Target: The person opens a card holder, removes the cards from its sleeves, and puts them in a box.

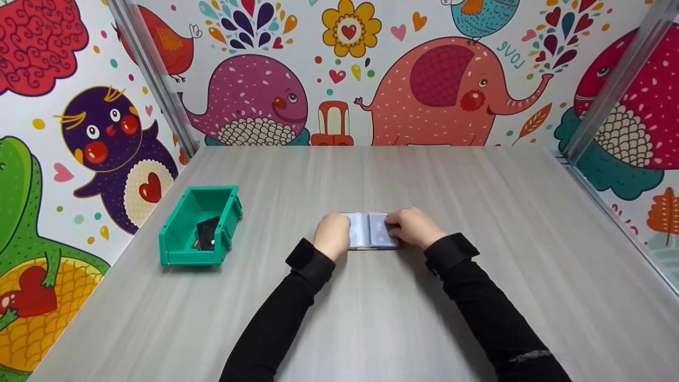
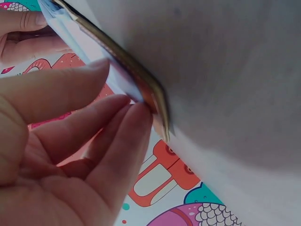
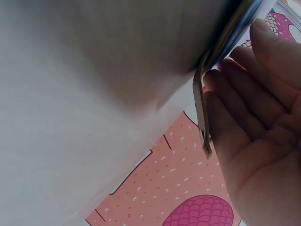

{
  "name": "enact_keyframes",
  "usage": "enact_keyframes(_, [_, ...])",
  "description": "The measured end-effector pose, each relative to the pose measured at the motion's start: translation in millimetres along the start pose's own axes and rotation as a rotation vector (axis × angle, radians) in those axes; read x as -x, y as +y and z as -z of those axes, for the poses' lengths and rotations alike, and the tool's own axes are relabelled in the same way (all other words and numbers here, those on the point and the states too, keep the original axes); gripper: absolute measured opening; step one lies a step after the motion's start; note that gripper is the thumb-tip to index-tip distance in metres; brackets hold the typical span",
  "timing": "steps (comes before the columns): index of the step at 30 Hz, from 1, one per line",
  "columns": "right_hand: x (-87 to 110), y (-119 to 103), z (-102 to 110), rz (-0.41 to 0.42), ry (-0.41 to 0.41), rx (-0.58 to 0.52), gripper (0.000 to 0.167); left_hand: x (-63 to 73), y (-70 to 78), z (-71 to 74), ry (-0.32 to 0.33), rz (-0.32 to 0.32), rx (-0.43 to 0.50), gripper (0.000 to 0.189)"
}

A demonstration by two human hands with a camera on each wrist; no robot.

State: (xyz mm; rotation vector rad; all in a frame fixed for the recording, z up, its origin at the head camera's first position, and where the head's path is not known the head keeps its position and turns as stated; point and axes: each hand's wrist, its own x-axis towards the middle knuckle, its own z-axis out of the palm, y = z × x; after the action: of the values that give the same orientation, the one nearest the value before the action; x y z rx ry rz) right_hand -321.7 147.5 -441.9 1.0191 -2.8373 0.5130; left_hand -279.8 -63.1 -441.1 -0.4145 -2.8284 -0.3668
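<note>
A small card holder (image 1: 362,231) lies open on the table, its pale clear-plastic sleeves facing up. Its brown cover edge (image 2: 141,77) shows in the left wrist view. My left hand (image 1: 332,235) holds the left side, thumb over the sleeves and bent fingertips at the edge. On the other side, my right hand (image 1: 416,227) grips the right sleeves, its thumb on top and fingers by the border. A cover flap (image 3: 201,110) sticks out beside those fingers in the right wrist view.
A green plastic bin (image 1: 227,233) stands on the left of the table (image 1: 366,313), with dark flat items (image 1: 207,232) inside. Walls printed with cartoon animals (image 1: 435,95) border the back and sides, with metal posts (image 1: 159,79) at the corners.
</note>
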Motion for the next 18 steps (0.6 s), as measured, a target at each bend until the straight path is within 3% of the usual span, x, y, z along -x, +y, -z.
enact_keyframes(9, [-5.1,-1.8,1.7,-0.048,0.073,0.014,0.021,-1.2,-1.5,-1.4,0.012,-0.017,-0.013,0.012])
enact_keyframes(18, [-9.6,0.1,-3.6,0.062,0.069,0.023,0.012,-1.4,-1.1,-2.4,0.013,-0.022,-0.021,0.015])
